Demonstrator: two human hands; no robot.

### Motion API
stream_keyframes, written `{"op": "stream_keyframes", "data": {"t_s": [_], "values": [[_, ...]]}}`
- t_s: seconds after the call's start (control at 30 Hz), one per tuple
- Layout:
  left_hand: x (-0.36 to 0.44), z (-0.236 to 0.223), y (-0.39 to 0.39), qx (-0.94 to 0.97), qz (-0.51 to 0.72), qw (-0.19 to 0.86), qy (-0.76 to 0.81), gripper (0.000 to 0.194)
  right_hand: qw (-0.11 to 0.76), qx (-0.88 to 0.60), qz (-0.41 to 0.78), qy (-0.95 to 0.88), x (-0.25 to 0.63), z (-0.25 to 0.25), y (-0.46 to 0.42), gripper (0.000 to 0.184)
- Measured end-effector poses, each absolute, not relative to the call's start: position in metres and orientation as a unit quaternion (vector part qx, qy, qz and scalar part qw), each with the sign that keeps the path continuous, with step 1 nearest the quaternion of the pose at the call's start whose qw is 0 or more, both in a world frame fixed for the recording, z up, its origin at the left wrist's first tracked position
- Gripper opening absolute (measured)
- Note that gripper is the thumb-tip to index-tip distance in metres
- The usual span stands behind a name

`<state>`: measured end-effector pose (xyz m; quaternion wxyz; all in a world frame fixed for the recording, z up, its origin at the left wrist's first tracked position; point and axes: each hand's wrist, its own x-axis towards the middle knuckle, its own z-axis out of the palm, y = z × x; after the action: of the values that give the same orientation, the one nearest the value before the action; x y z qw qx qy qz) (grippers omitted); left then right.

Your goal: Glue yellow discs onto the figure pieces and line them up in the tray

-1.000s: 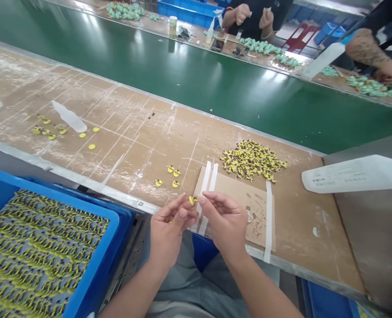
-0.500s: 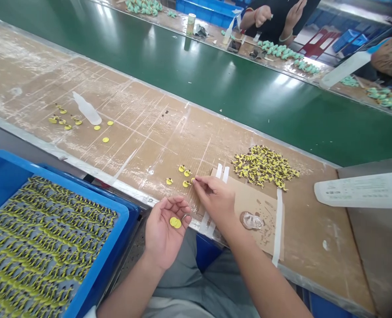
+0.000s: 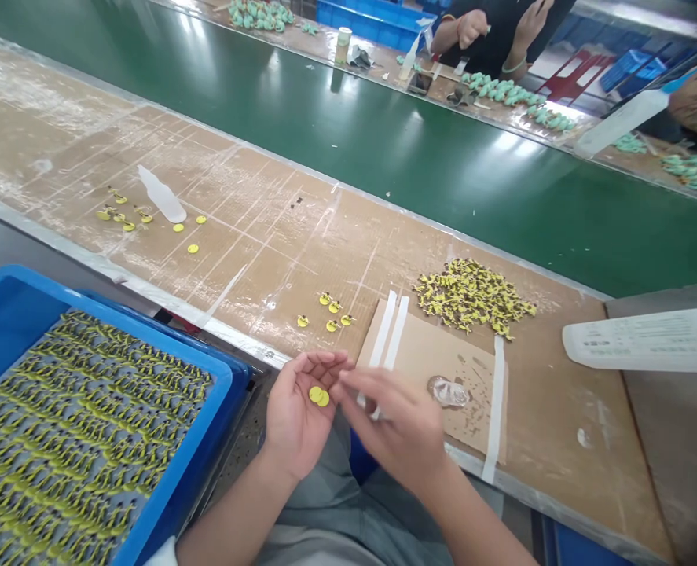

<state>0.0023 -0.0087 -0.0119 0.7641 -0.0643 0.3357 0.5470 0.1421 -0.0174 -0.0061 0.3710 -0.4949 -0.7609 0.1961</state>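
Observation:
My left hand [image 3: 294,420] is held palm up and cupped at the table's near edge, with two yellow discs [image 3: 318,396] lying in it. My right hand [image 3: 404,428] reaches in from the right, and its blurred fingertips are right beside the discs. On the table just beyond the hands stand several small yellow pieces [image 3: 331,310]. A taped-down cardboard sheet [image 3: 436,354] lies to their right, with a pile of yellow-and-black parts [image 3: 471,295] behind it.
A blue tray [image 3: 221,385] full of yellow-and-black parts sits at my lower left. A white bottle [image 3: 643,339] lies at the right and a small clear bottle [image 3: 160,194] with loose yellow discs at the far left. Beyond the green conveyor belt [image 3: 383,149], other people's hands work.
My right hand set a small yellow piece down beside the others on the table, then drew back to my left palm. The left hand turned palm up, showing the discs.

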Motion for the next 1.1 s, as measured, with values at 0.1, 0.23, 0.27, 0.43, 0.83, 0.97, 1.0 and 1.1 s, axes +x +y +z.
{"op": "stream_keyframes", "data": {"t_s": [0.1, 0.23, 0.27, 0.43, 0.83, 0.97, 1.0, 1.1], "values": [[0.011, -0.012, -0.011, -0.036, 0.526, 0.782, 0.333, 0.034, 0.305, -0.467, 0.262, -0.788, 0.137, 0.003, -0.032, 0.027], [0.020, -0.011, -0.017, -0.032, 0.492, 0.799, 0.344, 0.035, 0.254, -0.504, 0.327, -0.758, 0.135, 0.007, -0.031, 0.024], [0.021, -0.011, -0.018, -0.040, 0.485, 0.799, 0.354, 0.035, 0.254, -0.503, 0.344, -0.751, 0.136, 0.007, -0.030, 0.025], [0.023, -0.011, -0.020, -0.080, 0.496, 0.775, 0.385, 0.024, 0.367, -0.493, 0.416, -0.670, 0.140, 0.008, -0.037, 0.023], [0.026, -0.035, -0.048, 0.367, 0.449, 0.730, 0.362, 0.022, 0.590, -0.416, 0.692, 0.021, 0.146, 0.002, -0.082, 0.023], [0.028, -0.039, -0.051, 0.449, 0.445, 0.668, 0.393, 0.024, 0.581, -0.363, 0.723, 0.091, 0.146, -0.004, -0.089, 0.022], [0.029, -0.040, -0.052, 0.453, 0.449, 0.659, 0.398, 0.026, 0.574, -0.350, 0.734, 0.095, 0.146, -0.005, -0.089, 0.022], [0.031, -0.040, -0.053, 0.457, 0.465, 0.650, 0.391, 0.025, 0.566, -0.348, 0.743, 0.075, 0.148, -0.004, -0.090, 0.021]]}}
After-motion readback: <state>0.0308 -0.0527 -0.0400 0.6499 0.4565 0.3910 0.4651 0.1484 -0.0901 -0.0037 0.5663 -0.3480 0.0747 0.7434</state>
